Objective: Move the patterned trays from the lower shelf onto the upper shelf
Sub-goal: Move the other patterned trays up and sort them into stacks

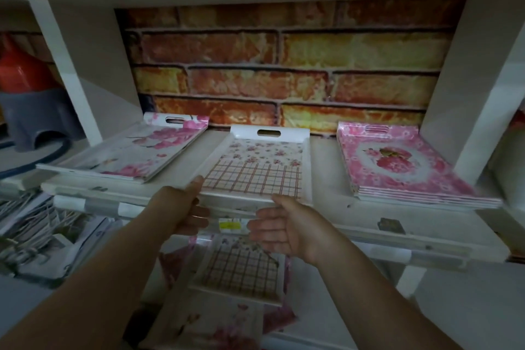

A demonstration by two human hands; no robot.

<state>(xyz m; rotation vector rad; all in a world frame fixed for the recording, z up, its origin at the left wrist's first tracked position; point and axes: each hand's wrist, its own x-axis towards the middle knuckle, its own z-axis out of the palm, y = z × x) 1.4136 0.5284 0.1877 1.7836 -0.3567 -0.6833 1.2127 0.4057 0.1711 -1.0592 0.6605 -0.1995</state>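
A white tray with small flowers and a red check pattern (257, 167) lies flat on the upper shelf (326, 179), in the middle. My left hand (181, 207) grips its near left corner, thumb on the rim. My right hand (287, 224) holds the near edge from below, thumb on the rim. On the lower shelf, under my hands, lies another check-patterned tray (241, 267) on top of pink floral trays (216, 324).
A blossom-patterned tray stack (136, 156) sits at the upper shelf's left, a pink rose tray stack (403, 165) at its right. Brick-patterned backing (284, 65) closes the shelf's rear. A red and grey object (28, 94) stands in the left bay, above racks (34, 227).
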